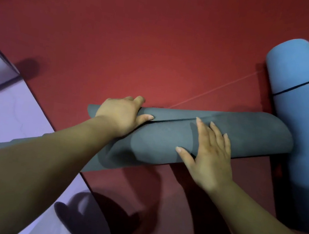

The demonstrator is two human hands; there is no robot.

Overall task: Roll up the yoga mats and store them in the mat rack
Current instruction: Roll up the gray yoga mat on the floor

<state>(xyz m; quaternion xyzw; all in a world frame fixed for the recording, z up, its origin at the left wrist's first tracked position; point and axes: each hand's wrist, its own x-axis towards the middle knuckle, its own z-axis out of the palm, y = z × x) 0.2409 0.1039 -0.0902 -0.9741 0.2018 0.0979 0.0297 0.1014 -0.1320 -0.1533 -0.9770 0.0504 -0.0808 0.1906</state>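
Gray mat (166, 136): it is rolled up into a fat tube. It lies on its side on the red floor (158, 48), in the middle of the view. The loose edge of the roll runs along the top.
Left hand (120, 114): it holds the left end of the gray mat. The fingers bend over the far side of the roll. The thumb lies flat along the loose edge.
Right hand (211, 157): it lies flat on top of the roll, nearer the right end. The fingers are straight and spread out, and they press down. It grabs nothing.
Blue mat (301, 126): it is rolled up too and lies on the floor at the right. The right end of the gray mat is right up against it.
Cord (299, 85): a thin black cord goes around the blue mat.
Purple mat (9, 109): it lies flat on the floor at the left. Its far end curls up a little. The left arm reaches over it.
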